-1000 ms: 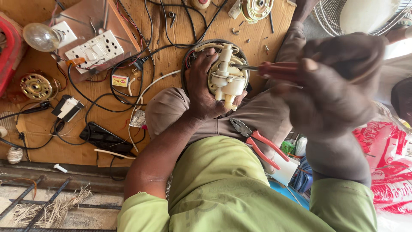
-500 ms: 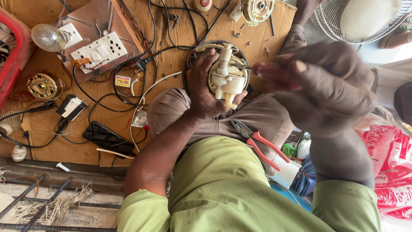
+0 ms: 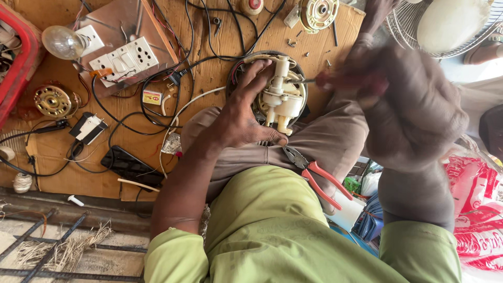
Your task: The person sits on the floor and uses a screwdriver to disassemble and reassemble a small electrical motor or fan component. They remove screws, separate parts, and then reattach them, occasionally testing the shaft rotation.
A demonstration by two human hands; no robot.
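Observation:
My left hand point(image 3: 245, 116) grips a white and black fan motor point(image 3: 283, 98) that rests on my lap at the edge of a wooden board point(image 3: 209, 78). The fingers wrap over the motor's left side. My right hand point(image 3: 401, 102), blurred by motion, is shut on a red-handled screwdriver point(image 3: 335, 81). The screwdriver's metal tip reaches the right side of the motor housing.
Red-handled pliers point(image 3: 320, 177) lie on my lap. On the board are a switch panel point(image 3: 123, 61), a light bulb point(image 3: 62, 42), a brass-coloured motor part point(image 3: 52, 101), a second one point(image 3: 319, 12), a black phone point(image 3: 129, 165) and tangled wires. A fan grille point(image 3: 445, 26) stands top right.
The view has shifted a little. My right hand has moved slightly up and right with the screwdriver still at the motor. My left hand keeps its grip.

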